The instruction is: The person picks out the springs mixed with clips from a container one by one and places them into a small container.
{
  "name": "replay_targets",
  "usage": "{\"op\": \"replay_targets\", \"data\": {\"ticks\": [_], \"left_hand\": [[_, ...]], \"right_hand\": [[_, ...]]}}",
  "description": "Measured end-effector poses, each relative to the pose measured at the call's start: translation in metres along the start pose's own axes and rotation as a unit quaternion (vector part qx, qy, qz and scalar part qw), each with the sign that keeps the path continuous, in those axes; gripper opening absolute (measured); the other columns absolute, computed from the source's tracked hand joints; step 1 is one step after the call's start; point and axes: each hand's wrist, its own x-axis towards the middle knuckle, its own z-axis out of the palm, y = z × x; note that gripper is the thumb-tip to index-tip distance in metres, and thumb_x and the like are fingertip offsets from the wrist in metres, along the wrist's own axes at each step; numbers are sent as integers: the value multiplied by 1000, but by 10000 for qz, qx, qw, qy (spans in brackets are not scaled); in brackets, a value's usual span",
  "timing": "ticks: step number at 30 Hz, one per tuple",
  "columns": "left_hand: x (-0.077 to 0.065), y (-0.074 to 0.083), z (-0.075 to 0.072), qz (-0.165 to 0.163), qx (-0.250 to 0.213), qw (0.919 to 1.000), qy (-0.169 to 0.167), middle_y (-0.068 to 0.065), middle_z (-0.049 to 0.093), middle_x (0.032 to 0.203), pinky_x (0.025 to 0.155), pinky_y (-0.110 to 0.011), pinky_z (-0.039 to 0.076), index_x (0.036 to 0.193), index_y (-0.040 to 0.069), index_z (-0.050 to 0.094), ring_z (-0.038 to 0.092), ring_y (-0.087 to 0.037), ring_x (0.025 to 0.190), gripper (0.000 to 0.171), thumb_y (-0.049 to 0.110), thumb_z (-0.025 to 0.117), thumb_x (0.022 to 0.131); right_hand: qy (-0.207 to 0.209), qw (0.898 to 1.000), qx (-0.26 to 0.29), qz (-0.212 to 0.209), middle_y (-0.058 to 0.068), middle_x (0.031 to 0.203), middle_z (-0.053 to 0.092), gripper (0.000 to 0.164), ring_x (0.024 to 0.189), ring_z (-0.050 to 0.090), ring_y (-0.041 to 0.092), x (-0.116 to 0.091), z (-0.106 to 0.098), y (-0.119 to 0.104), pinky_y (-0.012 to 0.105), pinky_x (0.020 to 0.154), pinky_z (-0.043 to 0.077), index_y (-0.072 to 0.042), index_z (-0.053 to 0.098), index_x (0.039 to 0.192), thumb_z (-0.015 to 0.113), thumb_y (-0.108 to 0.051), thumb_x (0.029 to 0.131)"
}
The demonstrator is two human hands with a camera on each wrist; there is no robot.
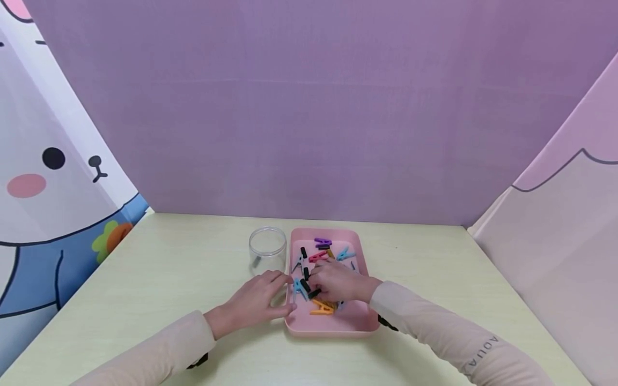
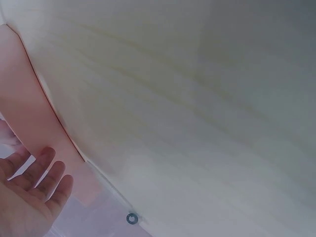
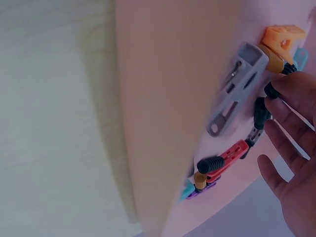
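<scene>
Several clips (image 1: 323, 306) are scattered in the pink tray (image 1: 354, 320); picking-out seems in hand. A black piece (image 3: 270, 91) looks pinched by the right hand (image 1: 339, 281); the left hand (image 1: 253, 302) is held with fingers spread. A clean lift seems called for.

Plain purple backdrop (image 1: 309, 118) behind pale table (image 1: 145, 289); cartoon-printed panel (image 1: 67, 123) at left.

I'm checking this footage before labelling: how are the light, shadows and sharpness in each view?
Head view: fairly even light, soft shadows beneath the sleeves on the table; left wrist view: dim, hazy, the table washed out; right wrist view: also dim, the tray wall soft-edged, the gray clip sharper.
</scene>
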Motion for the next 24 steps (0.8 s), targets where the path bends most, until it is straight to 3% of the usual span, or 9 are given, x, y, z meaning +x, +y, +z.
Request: {"op": "replay_targets", "data": {"ticks": [6,12,20,24], "left_hand": [[0,0,0,18,-9,10000,26,2,59,107,81,-30,51,114,17,57,57,-12,96,50,55,56,81],[0,0,0,32,32,10000,42,2,59,107,82,-30,51,114,17,57,57,-12,96,50,55,56,81],[0,1,-1,-75,-45,9999,-60,2,59,107,82,-31,51,114,18,56,56,-12,96,49,54,57,81],[0,2,-1,-118,-70,9998,-111,2,59,107,82,-31,51,114,17,56,56,-12,96,49,54,57,81]], "right_hand": [[171,9997,152,26,-10,89,67,16,93,51,10,-3,-9,3,42,100,40,-19,69,91,70,-29,79],[430,9991,19,-55,-7,91,67,14,94,49,13,-3,-19,9,36,93,41,-16,68,91,69,-16,77],[1068,9932,-308,-338,-5,79,66,11,84,53,14,5,-36,19,35,87,44,-14,68,85,72,-14,75],[1158,9929,-222,-144,-5,80,65,9,85,51,14,8,-46,22,36,83,43,-15,68,84,72,-15,76]]}}
